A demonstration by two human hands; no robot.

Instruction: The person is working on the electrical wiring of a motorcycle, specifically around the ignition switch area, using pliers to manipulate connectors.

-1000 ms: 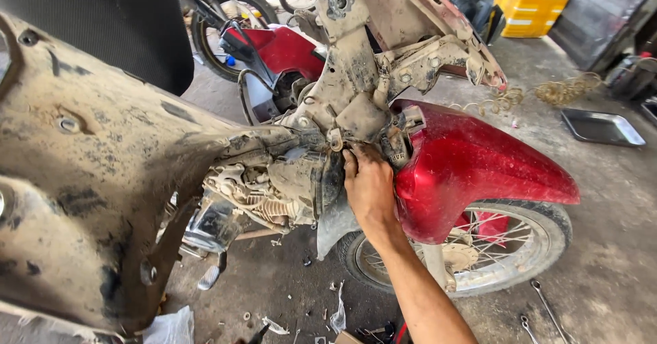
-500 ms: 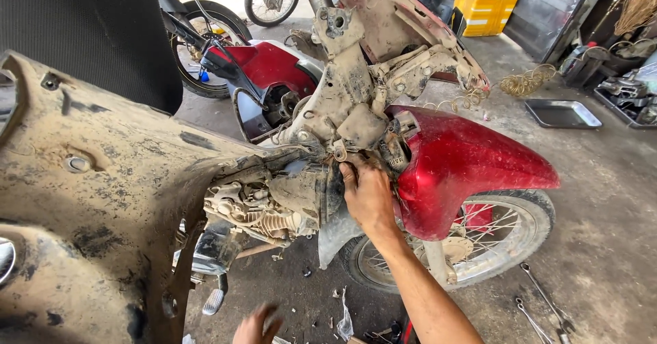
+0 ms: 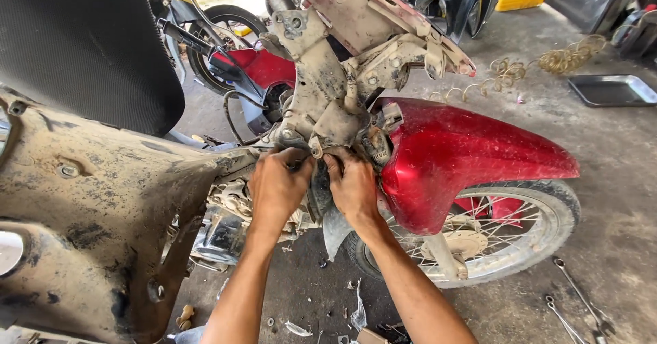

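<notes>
- Panel (image 3: 89, 214): mud-caked, fills the frame from 7 to 10 o'clock; it looks loose, so I'd keep elbows off it.
- Fender (image 3: 465, 156): red, at 3 o'clock over the wheel (image 3: 540, 228), touching the right hand's knuckles.
- Frame neck (image 3: 321, 104): dirty, at centre, 12 o'clock of both hands.
- Left hand (image 3: 275, 188): fingers curled and pressed onto a part under the neck; what they pinch is hidden.
- Right hand (image 3: 354, 187): beside it, fingertips tucked in, grip unclear; steady, even pulling seems wise.
- 2 wrenches (image 3: 575, 303): on the floor at 5 o'clock, well apart from both hands.
</notes>
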